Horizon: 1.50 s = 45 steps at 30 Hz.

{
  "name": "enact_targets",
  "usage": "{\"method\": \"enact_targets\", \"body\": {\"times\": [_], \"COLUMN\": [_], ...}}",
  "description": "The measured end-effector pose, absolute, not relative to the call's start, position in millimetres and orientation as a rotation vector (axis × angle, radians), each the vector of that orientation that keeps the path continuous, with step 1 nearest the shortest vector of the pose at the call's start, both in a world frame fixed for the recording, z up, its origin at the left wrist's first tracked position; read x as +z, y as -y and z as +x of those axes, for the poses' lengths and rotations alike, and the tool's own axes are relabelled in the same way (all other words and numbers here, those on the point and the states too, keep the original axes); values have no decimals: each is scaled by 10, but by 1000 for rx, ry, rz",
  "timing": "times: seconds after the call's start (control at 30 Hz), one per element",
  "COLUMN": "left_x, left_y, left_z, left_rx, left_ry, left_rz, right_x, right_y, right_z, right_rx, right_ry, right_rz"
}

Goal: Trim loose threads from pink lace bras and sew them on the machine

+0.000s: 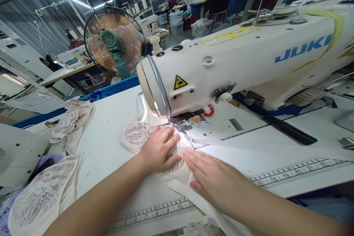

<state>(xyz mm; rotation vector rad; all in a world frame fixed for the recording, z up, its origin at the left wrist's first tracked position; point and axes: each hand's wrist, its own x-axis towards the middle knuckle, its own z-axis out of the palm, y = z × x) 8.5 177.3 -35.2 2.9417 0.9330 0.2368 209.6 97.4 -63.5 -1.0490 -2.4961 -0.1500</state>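
Note:
A cream lace bra cup piece (135, 135) lies on the white table under the head of a JUKI sewing machine (199, 81). My left hand (160, 150) rests flat on the lace with its fingers spread, close to the presser foot (182, 127). Just to the right, my right hand (208, 173) lies with fingers stretched out along the fabric's edge. A pale fabric strip (190, 195) runs from under the hands toward the table's front. The needle point is hard to make out.
More lace cups (41, 195) and a heap of cream pieces (73, 121) lie at the left. A measuring tape print (155, 214) runs along the front edge. A black-handled tool (290, 129) lies right of the machine. A fan (113, 42) stands behind; people sit farther back.

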Motion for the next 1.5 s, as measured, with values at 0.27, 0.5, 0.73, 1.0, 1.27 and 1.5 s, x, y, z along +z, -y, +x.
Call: {"method": "enact_targets", "body": {"times": [0.27,0.5,0.73,1.0,1.27,1.5], "left_x": [-340,-368,-373,-371,-363,-365], "left_y": [-1875,-1886,-1943,-2003,-2076,-2133], "left_z": [54,47,24,-1,-17,-38], "left_rx": [298,397,434,443,448,435], "left_ry": [-853,-812,-814,-856,-774,-759], "left_rz": [2972,2961,2964,2986,3027,3023], "right_x": [-563,-642,-656,-599,-642,-618], "right_y": [-1023,-1012,-1062,-1013,-1013,-1050], "right_z": [2068,2062,2024,2080,2083,2047], "right_rx": [-163,-131,-181,-168,-105,-137], "right_ry": [2525,2477,2456,2416,2399,2403], "right_rz": [-1061,-1074,-1054,-1066,-1053,-1042]}}
